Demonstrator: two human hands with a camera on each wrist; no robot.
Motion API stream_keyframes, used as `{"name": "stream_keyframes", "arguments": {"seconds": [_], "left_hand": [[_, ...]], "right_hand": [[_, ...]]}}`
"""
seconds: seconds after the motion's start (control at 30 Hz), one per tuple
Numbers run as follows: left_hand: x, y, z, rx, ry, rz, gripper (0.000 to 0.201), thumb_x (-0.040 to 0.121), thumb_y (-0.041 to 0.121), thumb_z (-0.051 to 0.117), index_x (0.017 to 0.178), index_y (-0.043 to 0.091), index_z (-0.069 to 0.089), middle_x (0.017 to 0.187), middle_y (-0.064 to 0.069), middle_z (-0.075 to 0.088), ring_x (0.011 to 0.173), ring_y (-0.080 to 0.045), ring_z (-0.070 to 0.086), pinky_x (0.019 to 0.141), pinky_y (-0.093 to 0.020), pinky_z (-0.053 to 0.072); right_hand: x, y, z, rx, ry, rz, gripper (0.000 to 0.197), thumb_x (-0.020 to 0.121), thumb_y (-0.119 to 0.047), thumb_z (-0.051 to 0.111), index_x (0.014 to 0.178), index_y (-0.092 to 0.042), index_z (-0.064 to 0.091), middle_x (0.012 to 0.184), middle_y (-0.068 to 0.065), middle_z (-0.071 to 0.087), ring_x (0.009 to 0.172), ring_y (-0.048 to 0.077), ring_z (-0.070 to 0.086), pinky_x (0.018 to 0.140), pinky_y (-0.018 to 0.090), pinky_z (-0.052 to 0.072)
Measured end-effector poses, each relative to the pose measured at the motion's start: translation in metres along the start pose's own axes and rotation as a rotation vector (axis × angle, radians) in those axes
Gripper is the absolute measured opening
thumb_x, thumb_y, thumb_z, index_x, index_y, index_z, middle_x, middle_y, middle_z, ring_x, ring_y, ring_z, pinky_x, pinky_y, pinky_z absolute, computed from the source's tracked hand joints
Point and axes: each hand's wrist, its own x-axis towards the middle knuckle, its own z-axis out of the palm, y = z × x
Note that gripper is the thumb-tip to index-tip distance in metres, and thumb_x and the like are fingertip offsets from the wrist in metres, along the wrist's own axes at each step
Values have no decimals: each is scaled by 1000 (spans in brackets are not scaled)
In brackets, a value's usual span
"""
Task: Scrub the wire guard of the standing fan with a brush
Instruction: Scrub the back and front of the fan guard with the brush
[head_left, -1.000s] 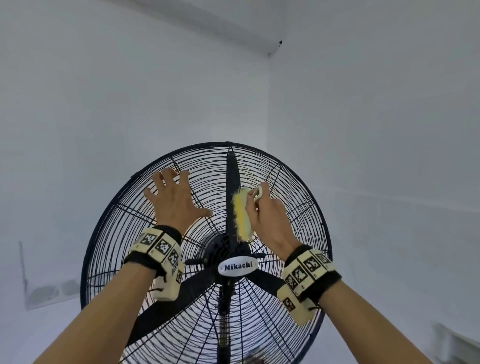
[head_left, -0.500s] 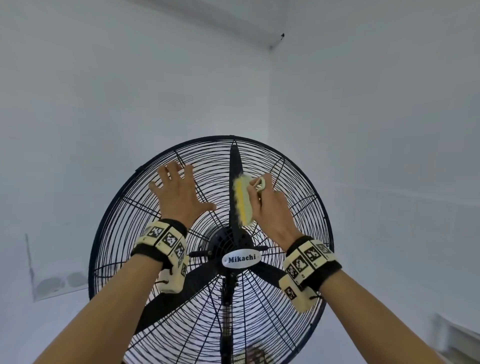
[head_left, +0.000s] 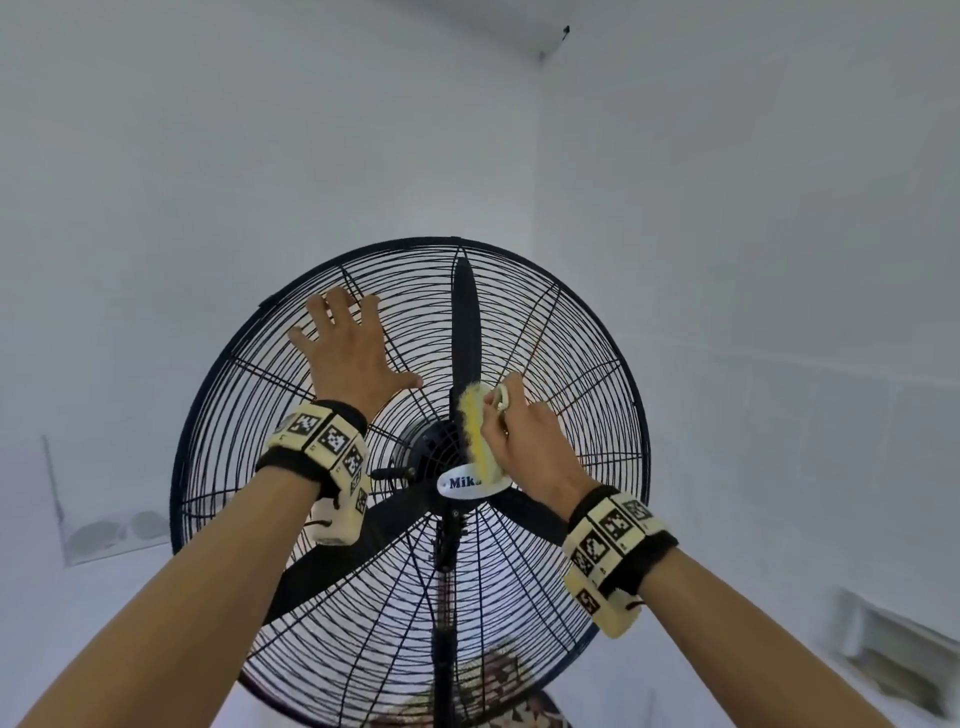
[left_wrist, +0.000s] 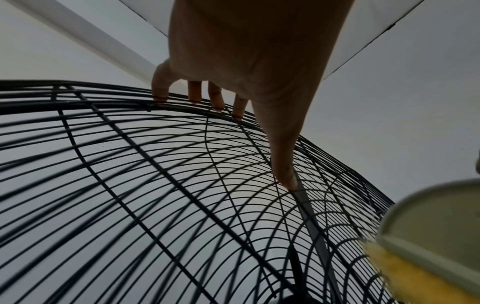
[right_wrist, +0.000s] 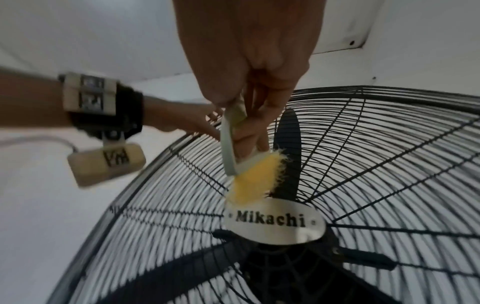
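The right hand (head_left: 524, 441), fingers curled around the yellow brush (head_left: 480, 434), has dragged it down the fan's wire guard (head_left: 571, 332) to the centre badge (right_wrist: 272, 223), finishing a downward stroke, while the spread-fingered left hand (head_left: 350, 358) stays braced against the upper guard.

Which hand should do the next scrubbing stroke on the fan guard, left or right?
Right. The right hand already grips the brush, its yellow bristles against the wire guard just above the badge. The left hand lies flat on the upper left wires, probably steadying the fan.
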Motion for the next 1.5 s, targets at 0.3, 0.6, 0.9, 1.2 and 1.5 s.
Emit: {"name": "stream_keyframes", "arguments": {"seconds": [0.3, 0.6, 0.9, 1.2, 1.5], "left_hand": [[-2, 1, -2, 4, -7, 11, 123, 60, 81, 80, 151, 18, 28, 154, -19, 28, 147, -44, 22, 109, -70, 35], [-2, -1, -2, -27, -23, 20, 123, 56, 77, 85, 150, 20, 30, 154, -18, 28, 146, -45, 22, 109, -71, 34], [0, -4, -2, -24, -44, 21, 124, 57, 76, 86, 151, 20, 29, 155, -18, 26, 147, -45, 21, 110, -71, 33], [0, -6, -1, -15, -34, 21, 124, 57, 76, 86, 152, 19, 30, 154, -19, 27, 147, -45, 21, 110, -71, 33], [-2, -4, -2, 14, -40, 14, 124, 61, 77, 83, 153, 19, 26, 158, -19, 25, 148, -45, 20, 111, -70, 32]], "right_hand": [[-5, 1, 2, 29, 88, 28, 12, 109, -29, 41, 110, -18, 38, 64, 6, 62, 46, 24, 58, 41, 48, 47], [-17, -6, 9, 79, 159, 40, 7, 109, -24, 43, 106, -19, 38, 62, 2, 59, 41, 16, 53, 34, 38, 43], [-43, 0, 14, 101, 112, 74, 9, 108, -19, 47, 104, -19, 39, 59, -4, 55, 40, 9, 46, 35, 25, 38], [-53, 6, 16, 46, -27, 75, 11, 106, -22, 50, 103, -19, 40, 61, 1, 59, 43, 14, 50, 41, 41, 47], [-55, 6, 25, 23, -2, 63, 12, 106, -24, 50, 103, -18, 40, 58, -1, 58, 44, 19, 54, 42, 46, 47]]}}
